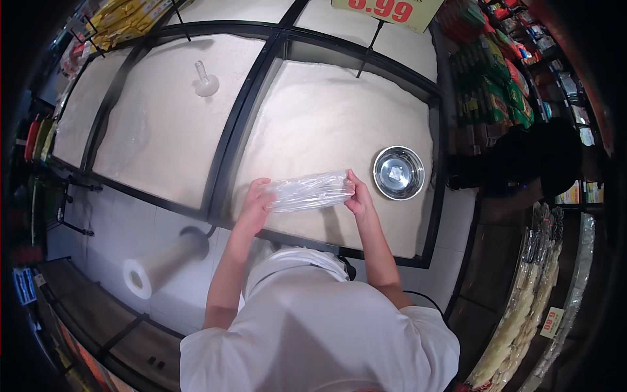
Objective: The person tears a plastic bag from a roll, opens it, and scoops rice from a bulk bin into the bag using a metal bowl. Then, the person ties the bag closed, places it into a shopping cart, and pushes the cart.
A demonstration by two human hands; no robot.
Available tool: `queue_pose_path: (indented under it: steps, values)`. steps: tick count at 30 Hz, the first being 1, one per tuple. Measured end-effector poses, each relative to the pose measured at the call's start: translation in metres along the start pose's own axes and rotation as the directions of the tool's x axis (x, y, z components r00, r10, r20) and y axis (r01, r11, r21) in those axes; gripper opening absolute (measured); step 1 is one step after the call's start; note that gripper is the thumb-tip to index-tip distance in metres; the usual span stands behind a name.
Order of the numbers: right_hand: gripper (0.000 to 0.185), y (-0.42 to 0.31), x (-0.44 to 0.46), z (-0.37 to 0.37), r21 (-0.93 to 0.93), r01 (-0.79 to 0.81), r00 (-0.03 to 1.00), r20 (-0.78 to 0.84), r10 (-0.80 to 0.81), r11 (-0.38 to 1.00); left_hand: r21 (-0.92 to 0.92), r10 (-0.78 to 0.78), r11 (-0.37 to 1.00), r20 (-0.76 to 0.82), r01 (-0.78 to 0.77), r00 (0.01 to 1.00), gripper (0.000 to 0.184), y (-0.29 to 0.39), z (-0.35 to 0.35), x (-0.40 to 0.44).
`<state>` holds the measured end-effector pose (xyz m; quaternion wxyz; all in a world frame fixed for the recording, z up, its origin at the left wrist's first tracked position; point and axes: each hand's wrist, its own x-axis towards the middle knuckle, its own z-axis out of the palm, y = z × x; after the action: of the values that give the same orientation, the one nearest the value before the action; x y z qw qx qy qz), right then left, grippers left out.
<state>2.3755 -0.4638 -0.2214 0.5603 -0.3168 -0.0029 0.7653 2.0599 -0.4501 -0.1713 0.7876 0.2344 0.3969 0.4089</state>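
Note:
A clear plastic bag [308, 191] is stretched sideways between my two hands, above a bin of white rice-like grain [326, 111]. My left hand [257, 202] is closed on the bag's left end. The right end is pinched in the fingers of my right hand [356, 194]. A shiny metal bowl [398, 173] rests on the grain just right of my right hand, with nothing I can make out in it but reflections.
Black dividers [238, 124] separate the bins. A clear scoop [206, 83] stands in the left bin's grain. A price sign [385, 12] rises at the back. A plastic roll [160, 264] sits lower left. Packaged goods [490, 85] and a dark-clothed person [542, 157] are at right.

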Motion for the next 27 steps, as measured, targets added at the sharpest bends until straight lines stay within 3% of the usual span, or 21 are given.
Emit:
queue_pose_path:
  steps: [1,4,5,6,7,8,11,12,15,18,21,22,25,27]
  values:
    - [0.018,-0.001,0.003,-0.005,0.040,-0.033,0.994,0.105,0.029,0.999,-0.070,0.028,0.997,-0.049,-0.032,0.998,0.022,0.001,0.000,0.000]
    - [0.013,0.002,0.012,-0.006,-0.103,0.105,0.980,-0.160,-0.121,0.989,-0.073,0.064,0.996,0.062,-0.060,0.996,0.023,-0.032,-0.043,0.024]
    - [0.010,0.000,0.012,-0.006,-0.107,0.094,0.980,-0.165,-0.111,0.990,0.337,0.250,0.910,0.018,-0.241,0.968,0.023,-0.040,-0.044,0.024]
    - [0.008,-0.004,0.013,-0.009,-0.110,0.084,0.980,-0.169,-0.102,0.990,0.691,0.423,0.639,0.052,-0.339,0.904,0.024,-0.038,-0.026,0.019]
    - [0.007,-0.007,0.012,-0.005,-0.113,0.074,0.980,-0.174,-0.093,0.991,0.913,0.550,0.238,0.155,-0.332,0.821,0.025,-0.037,-0.016,0.015]
    - [0.020,-0.008,0.006,-0.003,-0.189,0.117,0.971,-0.186,-0.152,0.975,0.963,0.458,0.186,0.091,-0.195,0.884,0.038,-0.039,-0.017,0.012]
    - [0.026,-0.013,-0.002,-0.036,-0.291,0.010,0.918,-0.376,-0.124,0.957,0.995,0.415,0.101,-0.023,-0.021,0.909,0.047,-0.061,-0.032,0.021]
    - [0.045,-0.014,0.002,-0.077,-0.258,0.004,0.860,-0.492,-0.135,0.966,0.995,0.379,0.099,-0.029,-0.010,0.925,0.051,-0.063,-0.033,0.019]
    - [0.059,-0.012,-0.006,-0.135,-0.139,0.164,0.553,-0.807,-0.207,0.977,0.994,0.313,0.104,-0.052,0.020,0.948,0.063,-0.065,-0.040,0.015]
    - [0.064,-0.023,-0.010,-0.169,-0.017,0.288,0.447,-0.882,-0.150,0.958,0.990,0.336,0.135,-0.073,0.029,0.939,0.071,-0.072,-0.045,0.011]
    - [0.059,-0.043,-0.006,-0.215,0.004,0.380,0.608,-0.755,-0.247,0.925,0.988,0.353,0.154,-0.083,0.029,0.932,0.081,-0.073,-0.047,0.006]
    - [0.048,-0.055,-0.007,-0.217,0.112,0.383,0.680,-0.706,-0.198,0.917,0.987,0.348,0.159,-0.091,0.036,0.933,0.083,-0.073,-0.048,0.006]
    - [0.038,-0.079,-0.001,-0.199,0.275,0.487,0.628,-0.769,-0.114,0.829,0.973,0.317,0.224,-0.123,0.052,0.940,0.090,-0.064,-0.042,0.003]
    - [0.029,-0.084,0.002,-0.205,0.215,0.444,0.681,-0.712,-0.171,0.870,0.969,0.314,0.245,-0.104,0.026,0.944,0.092,-0.062,-0.042,0.001]
